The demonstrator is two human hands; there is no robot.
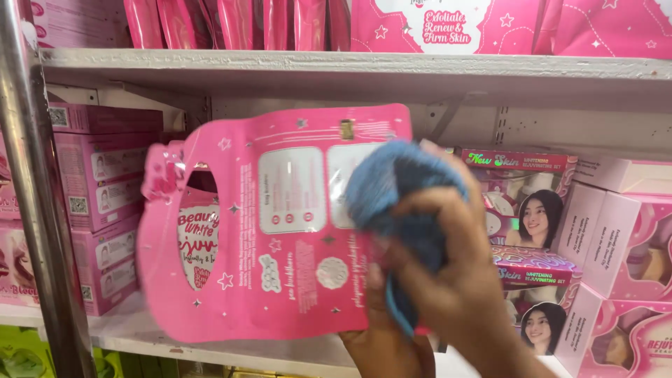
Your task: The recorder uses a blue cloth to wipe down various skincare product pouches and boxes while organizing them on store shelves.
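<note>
White metal shelf point(280, 70) stacked with pink product boxes point(98, 182) at left and right ends. Flat glossy pink pouch point(266, 231) raised before middle bay, pinched at bottom right corner by left hand point(385, 343). Right hand point(455, 273), fingers curled tight round crumpled blue cloth point(392, 189), pressed on pouch's right edge.

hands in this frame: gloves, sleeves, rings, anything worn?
Both bare. The right hand shows no glove, ring or watch, and its forearm has no sleeve down to the frame edge. The left hand is mostly hidden; the visible part is also uncovered.
</note>
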